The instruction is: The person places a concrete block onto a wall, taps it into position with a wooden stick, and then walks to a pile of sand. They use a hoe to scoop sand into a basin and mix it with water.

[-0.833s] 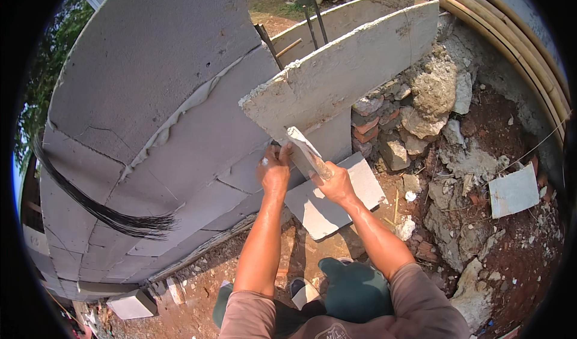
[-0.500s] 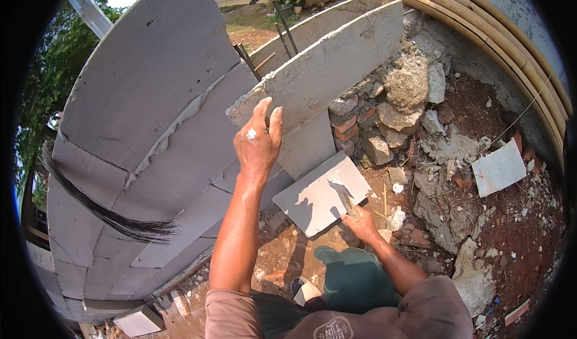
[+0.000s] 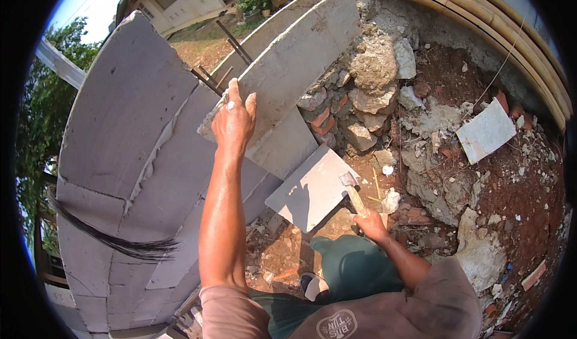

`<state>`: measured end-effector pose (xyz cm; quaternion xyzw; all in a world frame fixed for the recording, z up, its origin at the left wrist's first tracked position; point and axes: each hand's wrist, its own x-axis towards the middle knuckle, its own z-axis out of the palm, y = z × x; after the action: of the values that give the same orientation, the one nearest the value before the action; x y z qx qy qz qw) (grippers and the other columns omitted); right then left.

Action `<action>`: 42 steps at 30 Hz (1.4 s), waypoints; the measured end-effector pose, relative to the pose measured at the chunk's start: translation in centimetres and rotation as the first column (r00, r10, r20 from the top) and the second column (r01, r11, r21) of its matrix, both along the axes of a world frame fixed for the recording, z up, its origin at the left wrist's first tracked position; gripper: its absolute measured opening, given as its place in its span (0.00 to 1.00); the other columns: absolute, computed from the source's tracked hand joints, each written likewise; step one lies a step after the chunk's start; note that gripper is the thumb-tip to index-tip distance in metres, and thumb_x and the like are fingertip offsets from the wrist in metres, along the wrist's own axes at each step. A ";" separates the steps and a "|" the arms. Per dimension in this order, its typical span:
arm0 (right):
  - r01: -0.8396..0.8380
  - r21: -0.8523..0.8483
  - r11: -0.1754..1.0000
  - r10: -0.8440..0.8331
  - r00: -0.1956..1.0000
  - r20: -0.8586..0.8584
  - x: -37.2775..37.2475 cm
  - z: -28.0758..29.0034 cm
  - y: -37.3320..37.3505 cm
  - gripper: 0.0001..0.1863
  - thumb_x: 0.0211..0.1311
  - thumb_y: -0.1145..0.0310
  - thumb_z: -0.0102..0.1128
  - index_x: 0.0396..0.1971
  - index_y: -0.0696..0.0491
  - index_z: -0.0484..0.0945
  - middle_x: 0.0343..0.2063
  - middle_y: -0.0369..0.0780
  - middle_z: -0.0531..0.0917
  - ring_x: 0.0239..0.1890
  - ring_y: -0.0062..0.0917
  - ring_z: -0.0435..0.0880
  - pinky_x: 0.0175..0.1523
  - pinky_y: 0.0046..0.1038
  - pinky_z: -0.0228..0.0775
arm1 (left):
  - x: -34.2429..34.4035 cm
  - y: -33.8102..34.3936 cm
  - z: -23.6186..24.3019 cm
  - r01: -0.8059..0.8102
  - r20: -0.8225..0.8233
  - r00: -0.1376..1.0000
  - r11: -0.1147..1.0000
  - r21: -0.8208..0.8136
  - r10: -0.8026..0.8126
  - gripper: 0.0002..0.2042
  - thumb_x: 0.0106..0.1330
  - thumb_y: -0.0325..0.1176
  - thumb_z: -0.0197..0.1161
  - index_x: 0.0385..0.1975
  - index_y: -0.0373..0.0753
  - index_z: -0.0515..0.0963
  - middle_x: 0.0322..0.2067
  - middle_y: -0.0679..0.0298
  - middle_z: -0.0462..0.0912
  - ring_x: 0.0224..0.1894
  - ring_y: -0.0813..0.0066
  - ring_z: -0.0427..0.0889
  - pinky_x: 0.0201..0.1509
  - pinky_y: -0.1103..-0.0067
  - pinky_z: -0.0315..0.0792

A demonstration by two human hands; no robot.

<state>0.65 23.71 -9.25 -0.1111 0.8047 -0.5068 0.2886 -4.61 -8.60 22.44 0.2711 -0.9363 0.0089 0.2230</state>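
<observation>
My left hand (image 3: 235, 121) rests flat with fingers spread on the end of a grey concrete block (image 3: 294, 63) on top of a block wall (image 3: 138, 159). My right hand (image 3: 371, 225) is low near the ground, shut on the wooden handle of a small hammer (image 3: 353, 193). The hammer's metal head sits at the edge of a flat grey block slab (image 3: 312, 189) lying below the wall. My knees and green trousers show beneath.
Rubble of broken bricks and concrete chunks (image 3: 372, 69) piles up right of the wall on red soil. A loose pale slab piece (image 3: 485, 130) lies at right. Bamboo poles (image 3: 481, 15) curve along the upper right. Black straps (image 3: 114, 243) hang over the wall.
Both hands were together at the slab by the wall. My left hand rose onto the top block; my right hand dropped with the hammer toward the ground slab.
</observation>
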 end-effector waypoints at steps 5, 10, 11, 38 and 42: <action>0.050 -0.039 0.998 -0.042 0.983 0.180 0.0 -0.1 0.3 0.20 0.54 0.58 0.62 0.37 0.60 0.77 0.19 0.38 0.78 0.19 0.20 0.75 0.26 0.26 0.68 | 0.4 0.3 1.8 -0.001 0.090 0.996 0.999 0.047 -0.003 0.29 0.65 0.52 0.51 0.63 0.44 0.58 0.43 0.41 0.78 0.46 0.43 0.77 0.48 0.59 0.71; 0.065 0.004 0.998 -0.065 0.984 0.164 0.4 -0.6 1.2 0.21 0.54 0.56 0.62 0.38 0.60 0.76 0.16 0.35 0.76 0.17 0.19 0.74 0.23 0.25 0.66 | -0.3 -0.1 1.4 0.084 -0.028 0.996 0.995 -0.051 -0.085 0.25 0.66 0.49 0.50 0.59 0.42 0.66 0.47 0.49 0.78 0.46 0.49 0.79 0.45 0.61 0.73; 0.069 0.000 0.998 -0.068 0.980 0.189 0.4 0.2 1.2 0.21 0.54 0.56 0.63 0.38 0.60 0.76 0.15 0.35 0.76 0.16 0.19 0.74 0.23 0.25 0.66 | -0.2 -0.1 1.5 0.078 -0.010 0.997 0.996 -0.045 -0.078 0.24 0.66 0.49 0.50 0.59 0.42 0.66 0.46 0.49 0.78 0.45 0.49 0.79 0.45 0.61 0.73; 0.388 -0.017 0.921 -0.367 0.883 0.293 -5.0 34.9 0.0 0.18 0.59 0.67 0.61 0.46 0.60 0.72 0.24 0.32 0.77 0.22 0.11 0.71 0.26 0.17 0.64 | -19.7 -1.1 4.3 0.099 -0.065 0.994 0.974 0.205 -0.087 0.29 0.68 0.49 0.45 0.62 0.34 0.58 0.64 0.45 0.55 0.68 0.49 0.50 0.67 0.51 0.43; 0.253 0.251 0.934 -0.316 0.913 0.256 -6.0 39.4 1.7 0.19 0.61 0.63 0.59 0.47 0.59 0.73 0.23 0.33 0.75 0.24 0.15 0.71 0.29 0.21 0.65 | -20.4 -1.5 4.7 -0.151 0.127 0.986 0.893 0.423 0.106 0.32 0.69 0.51 0.41 0.65 0.32 0.53 0.68 0.45 0.42 0.71 0.50 0.38 0.68 0.49 0.36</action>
<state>-5.34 25.39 30.19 0.1156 0.8102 -0.4653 0.3373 -25.01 -10.13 27.18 0.3743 -0.9050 -0.1702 0.1092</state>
